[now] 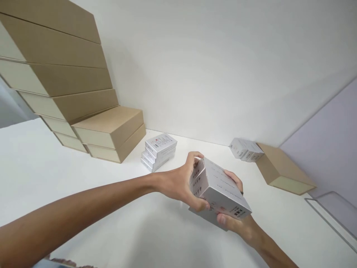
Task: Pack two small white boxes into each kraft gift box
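Observation:
Between my two hands is a block of several small white printed boxes (223, 186), pressed side by side and tilted over the white table. My left hand (189, 182) clamps the block's left end, thumb in front and fingers behind. On the right side my right hand (235, 219) grips it, the thumb on the front face and fingers over the far edge. Dark printing and a red mark show on the front. Part of a flat pale surface shows below the block; I cannot tell what it belongs to. A short stack of similar white boxes (158, 150) stands behind my left hand.
Tall stacked tan cartons (64, 78) rise at the left, with a lower pair of cartons (111, 130) beside them. More small white boxes (245, 149) stand at the back right against a tan carton (287, 169). A white wall (212, 67) bounds the table (117, 201).

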{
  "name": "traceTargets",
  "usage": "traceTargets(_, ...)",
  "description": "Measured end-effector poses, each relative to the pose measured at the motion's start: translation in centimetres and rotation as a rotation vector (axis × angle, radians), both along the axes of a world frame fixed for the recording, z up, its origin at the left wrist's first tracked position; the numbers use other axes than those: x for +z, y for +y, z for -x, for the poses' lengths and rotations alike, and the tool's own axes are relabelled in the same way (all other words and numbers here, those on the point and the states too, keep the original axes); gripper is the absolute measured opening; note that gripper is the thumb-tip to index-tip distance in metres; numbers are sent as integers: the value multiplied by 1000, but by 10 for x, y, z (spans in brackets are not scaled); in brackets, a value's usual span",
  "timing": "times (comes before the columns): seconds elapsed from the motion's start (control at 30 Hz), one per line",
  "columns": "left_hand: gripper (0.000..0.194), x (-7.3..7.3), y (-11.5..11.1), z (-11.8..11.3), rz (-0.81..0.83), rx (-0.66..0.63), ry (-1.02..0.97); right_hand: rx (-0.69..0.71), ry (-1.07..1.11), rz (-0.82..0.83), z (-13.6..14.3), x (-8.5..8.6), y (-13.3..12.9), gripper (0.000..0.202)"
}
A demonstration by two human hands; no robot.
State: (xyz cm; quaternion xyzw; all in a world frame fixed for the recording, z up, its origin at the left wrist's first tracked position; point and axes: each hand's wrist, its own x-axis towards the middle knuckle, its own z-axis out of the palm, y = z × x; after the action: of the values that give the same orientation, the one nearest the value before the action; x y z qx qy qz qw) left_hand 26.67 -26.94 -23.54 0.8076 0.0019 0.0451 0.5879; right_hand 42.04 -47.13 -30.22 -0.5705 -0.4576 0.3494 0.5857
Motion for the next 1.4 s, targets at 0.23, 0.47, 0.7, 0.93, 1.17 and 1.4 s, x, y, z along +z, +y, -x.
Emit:
traceTargets(0.23, 114, -32, 0, -3, 250, 133, 218, -17, 105, 24, -18, -21, 12, 101)
traceTargets(0.47, 105, -56, 2, -3, 232, 358, 34, 195, -367, 446, -79, 71, 47, 105)
traceTargets(0.7, 68, -56, 7, 69, -295, 139, -16, 102, -949, 714, -111, 102, 162, 115)
traceTargets(0.93, 45, -71, -5, 89, -487, 141, -199, -117, -1564, 410, -70, 70, 252, 66)
traceTargets(1.17, 51, -72, -15, 92, -556, 147, -170, -88, -1771, 53, -64, 27, 238, 79)
traceTargets(1.4, 53, -68, -15, 87, -628, 83, -150, -280, -1696, -71, -92, 29, 102, 75)
